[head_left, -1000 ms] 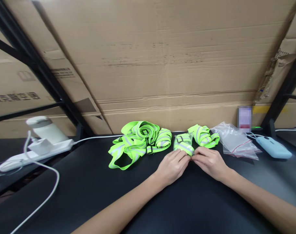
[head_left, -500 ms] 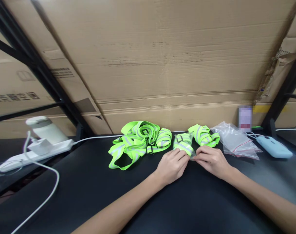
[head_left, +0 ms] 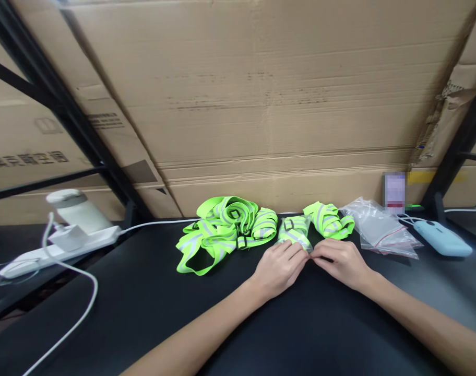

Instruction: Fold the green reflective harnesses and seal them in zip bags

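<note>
Right hand (head_left: 342, 261) has drawn closer to left hand (head_left: 280, 266); I see both pinching the clear bag's (head_left: 307, 226) near edge. Inside: folded green strap (head_left: 296, 226).

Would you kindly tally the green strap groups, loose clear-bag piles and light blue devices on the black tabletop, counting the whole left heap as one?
Green strap groups: 3 (left heap, bagged bundle, right bundle)
Loose clear-bag pile: 1 (bags within it uncountable)
Light blue device: 1
Total: 5

The bags (head_left: 381, 230) are glossy plastic, the straps (head_left: 214, 230) smooth cloth — the cardboard (head_left: 261, 120) matt and scuffed.
</note>
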